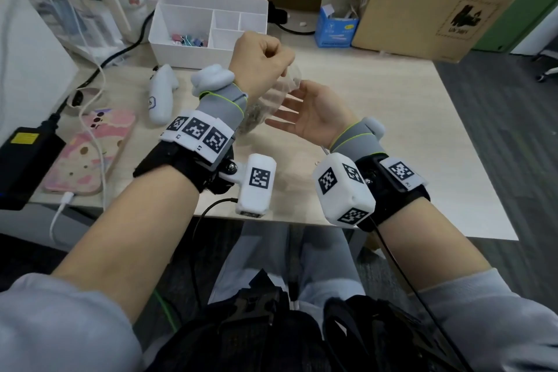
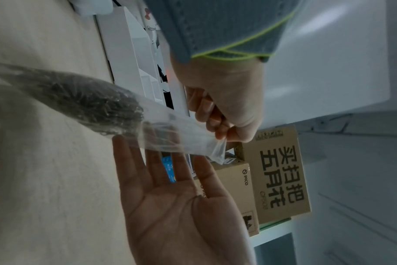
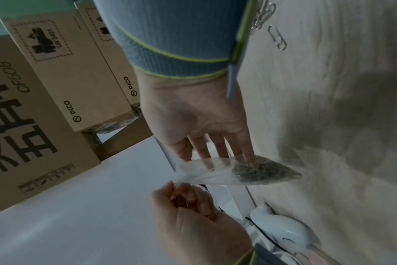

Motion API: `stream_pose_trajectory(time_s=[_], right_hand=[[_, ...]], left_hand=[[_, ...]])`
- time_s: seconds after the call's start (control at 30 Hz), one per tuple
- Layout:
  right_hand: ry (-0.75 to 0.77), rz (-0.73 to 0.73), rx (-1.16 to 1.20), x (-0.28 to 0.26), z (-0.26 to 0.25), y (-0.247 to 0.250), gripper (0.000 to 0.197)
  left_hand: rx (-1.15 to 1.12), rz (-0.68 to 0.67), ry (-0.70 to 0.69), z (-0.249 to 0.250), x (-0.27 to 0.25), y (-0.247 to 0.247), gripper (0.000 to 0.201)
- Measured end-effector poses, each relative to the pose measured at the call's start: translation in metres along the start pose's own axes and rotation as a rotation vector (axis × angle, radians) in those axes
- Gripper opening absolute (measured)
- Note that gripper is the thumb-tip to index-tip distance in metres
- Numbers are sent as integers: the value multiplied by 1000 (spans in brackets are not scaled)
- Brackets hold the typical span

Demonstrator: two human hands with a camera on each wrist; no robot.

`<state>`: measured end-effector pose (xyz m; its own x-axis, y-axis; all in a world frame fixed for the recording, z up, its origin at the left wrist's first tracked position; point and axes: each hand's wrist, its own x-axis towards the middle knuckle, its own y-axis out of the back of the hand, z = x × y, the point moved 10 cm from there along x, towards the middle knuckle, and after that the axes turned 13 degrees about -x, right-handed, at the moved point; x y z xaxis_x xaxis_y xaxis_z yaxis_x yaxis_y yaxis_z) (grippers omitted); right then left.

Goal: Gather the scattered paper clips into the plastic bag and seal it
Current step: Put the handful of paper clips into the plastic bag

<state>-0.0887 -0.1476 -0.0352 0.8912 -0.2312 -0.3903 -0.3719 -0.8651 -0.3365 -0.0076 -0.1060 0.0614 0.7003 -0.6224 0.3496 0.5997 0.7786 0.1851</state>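
Head view shows both hands raised above the middle of the pale wood-grain table [image 1: 377, 106], with a clear plastic bag [image 1: 276, 96] hanging between them. The left hand [image 1: 261, 59] is curled into a fist, and its grip pinches the bag's top edge between thumb and fingertips; the left wrist view shows that pinch at the crumpled mouth of the clear plastic bag [image 2: 170, 136]. A dense grey mass of metal paper clips [image 2: 88, 100] fills the bag's lower end, which hangs clear of the table top. The right hand [image 1: 308, 113] is spread flat, palm turned toward the bag, its grip wide and holding nothing. In the right wrist view its straight fingers [image 3: 245, 148] reach the bag at the clip-filled part; whether they press it or only touch it I cannot tell.

Two or three loose silver paper clips [image 3: 277, 37] lie on the table near the right wrist, toward the near edge.

Toward the far edge stands a white plastic compartment organiser [image 1: 208, 24] with small coloured binder clips in its left compartment. A white handheld controller [image 1: 161, 93] lies just in front of it, and a phone in a pink patterned case [image 1: 90, 151] rests near the left edge with a white cable plugged in. Brown cardboard boxes marked PICO [image 1: 428, 9] stand at the far right corner.
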Motion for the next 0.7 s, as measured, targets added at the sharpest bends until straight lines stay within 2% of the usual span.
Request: stream_pose_trajectory(time_s=[0.1,0.23,0.33,0.43,0.5,0.57,0.63,0.7], right_hand=[[-23,20,3,-2,16,9,26],[-12,138,-16,-22,30,46,26],[49,249,-14,-42,30,81,22],[141,424,-76,-70,24,124,17],[181,563,-200,-90,19,150,17],[199,701,-406,-109,16,175,18],[184,803,-624,-122,12,190,19],[122,869,-803,-131,12,201,20]], left_hand=[[111,-36,66,-16,-6,-10,21],[204,-125,174,-40,-20,-41,21],[152,-157,230,-44,-31,-62,25],[73,-240,233,-36,-44,-90,24],[91,-362,201,-28,-56,-112,17],[223,-526,156,-25,-69,-132,7],[448,-627,119,-33,-75,-140,17],[615,-657,127,-46,-77,-141,24]])
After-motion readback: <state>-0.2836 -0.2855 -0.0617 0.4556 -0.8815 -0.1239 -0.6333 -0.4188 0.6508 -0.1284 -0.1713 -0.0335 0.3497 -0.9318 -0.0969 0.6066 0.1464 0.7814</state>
